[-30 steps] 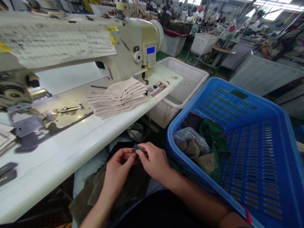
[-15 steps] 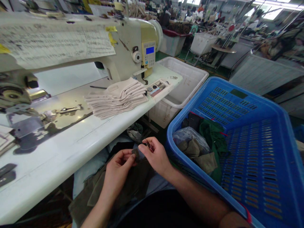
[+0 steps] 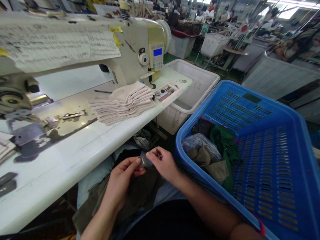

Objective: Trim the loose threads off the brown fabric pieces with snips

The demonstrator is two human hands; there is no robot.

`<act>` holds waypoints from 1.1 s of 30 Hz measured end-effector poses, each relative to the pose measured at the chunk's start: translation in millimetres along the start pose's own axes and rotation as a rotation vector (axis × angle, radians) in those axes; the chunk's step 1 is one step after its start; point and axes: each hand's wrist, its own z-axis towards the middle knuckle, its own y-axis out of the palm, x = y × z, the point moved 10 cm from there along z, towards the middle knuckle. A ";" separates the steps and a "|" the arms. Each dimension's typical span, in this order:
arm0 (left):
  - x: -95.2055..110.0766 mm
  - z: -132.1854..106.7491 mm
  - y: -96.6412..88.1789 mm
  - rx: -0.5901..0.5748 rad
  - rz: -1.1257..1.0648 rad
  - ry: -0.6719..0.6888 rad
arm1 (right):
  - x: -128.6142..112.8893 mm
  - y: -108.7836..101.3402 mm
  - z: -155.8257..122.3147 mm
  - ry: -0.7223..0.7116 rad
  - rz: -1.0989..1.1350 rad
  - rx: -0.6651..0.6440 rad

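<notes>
Between the thumb and fingers of my left hand [image 3: 126, 170] is a small dark label [image 3: 143, 162] with light lettering on it. My right hand [image 3: 163, 165] is closed on a small pointed metal tool [image 3: 158, 153], whose tip sticks up past the fingers; its exact kind is too small to make out. The two hands are close together, with the label between them. Below them, dark olive fabric [image 3: 100, 203] lies over my lap.
A sewing machine [image 3: 132, 43] stands on the white table [image 3: 82, 160] at left, with a stack of beige fabric pieces [image 3: 125, 103] on it. At right is a blue basket [image 3: 265, 160] holding garments and a plastic bag. A white bin [image 3: 195, 83] stands behind.
My left hand has turned the label so its lettered face shows more. The tool in my right hand has tilted a little, its tip pointing higher.
</notes>
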 end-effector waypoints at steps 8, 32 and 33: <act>13.7 7.5 20.8 -0.104 0.014 0.082 | 19.3 11.5 -8.3 0.310 0.452 -0.052; -1.1 1.7 5.4 -0.014 -0.164 -0.037 | -45.3 -10.3 -18.7 -0.316 -0.147 0.108; -1.1 1.4 5.8 -0.017 -0.158 -0.037 | -45.3 -10.0 -18.6 -0.327 -0.173 0.106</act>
